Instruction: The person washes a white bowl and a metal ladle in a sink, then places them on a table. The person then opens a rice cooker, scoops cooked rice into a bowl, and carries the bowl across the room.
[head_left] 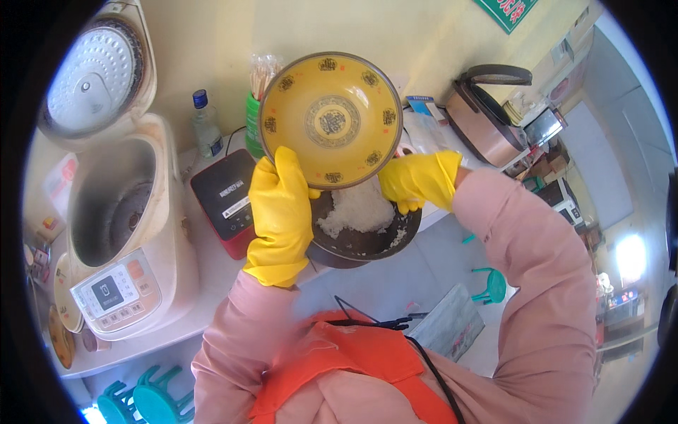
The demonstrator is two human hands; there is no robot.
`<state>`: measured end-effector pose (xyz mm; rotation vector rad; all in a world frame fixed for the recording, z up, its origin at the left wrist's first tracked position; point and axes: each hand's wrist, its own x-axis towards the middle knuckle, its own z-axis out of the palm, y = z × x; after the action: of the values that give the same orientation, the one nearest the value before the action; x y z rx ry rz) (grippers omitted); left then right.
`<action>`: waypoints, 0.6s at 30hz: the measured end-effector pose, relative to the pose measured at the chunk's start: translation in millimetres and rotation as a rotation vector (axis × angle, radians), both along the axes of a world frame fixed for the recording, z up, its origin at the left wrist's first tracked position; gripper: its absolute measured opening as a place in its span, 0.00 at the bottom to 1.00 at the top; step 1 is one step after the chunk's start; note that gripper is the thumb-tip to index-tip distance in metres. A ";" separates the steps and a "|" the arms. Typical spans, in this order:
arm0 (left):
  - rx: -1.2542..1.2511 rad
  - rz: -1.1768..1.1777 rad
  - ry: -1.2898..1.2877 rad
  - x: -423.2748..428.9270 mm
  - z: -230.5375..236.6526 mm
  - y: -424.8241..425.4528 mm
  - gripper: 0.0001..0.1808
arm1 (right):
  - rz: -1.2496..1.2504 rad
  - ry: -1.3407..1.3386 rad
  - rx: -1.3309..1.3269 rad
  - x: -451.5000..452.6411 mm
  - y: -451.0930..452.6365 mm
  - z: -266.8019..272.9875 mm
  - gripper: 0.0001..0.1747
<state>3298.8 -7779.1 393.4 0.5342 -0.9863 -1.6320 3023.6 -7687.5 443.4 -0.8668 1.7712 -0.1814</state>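
In yellow rubber gloves, both hands are over the counter. My left hand point(280, 217) grips the lower left rim of a yellow patterned bowl point(286, 106), thumb on its inner face; the bowl is tilted up and has nothing in it. Below the bowl stands a dark inner pot point(365, 252) with cooked white rice point(360, 212) heaped in it and grains stuck to its wall. My right hand point(416, 183) is at the pot's right side, behind the bowl's lower right edge, fingers bent down at the pot's inside; the bowl partly hides it, and whether it holds anything cannot be seen.
A rice cooker point(175, 297) with its lid up stands at left, beside a red and black appliance point(222, 201). Behind are a glass bottle point(206, 130) and a green chopstick holder point(253, 119). Another cooker point(476, 127) is at right. Green stools point(490, 286) stand below the counter.
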 end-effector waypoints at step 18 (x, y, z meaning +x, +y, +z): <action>0.016 0.050 -0.076 1.2 7.1 0.9 0.13 | 0.865 1.073 -0.925 23.9 -28.8 -20.8 0.12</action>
<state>3300.1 -7778.1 400.5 0.6310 -1.0082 -1.5864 3047.6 -7716.3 422.6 -2.6902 2.0055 0.0889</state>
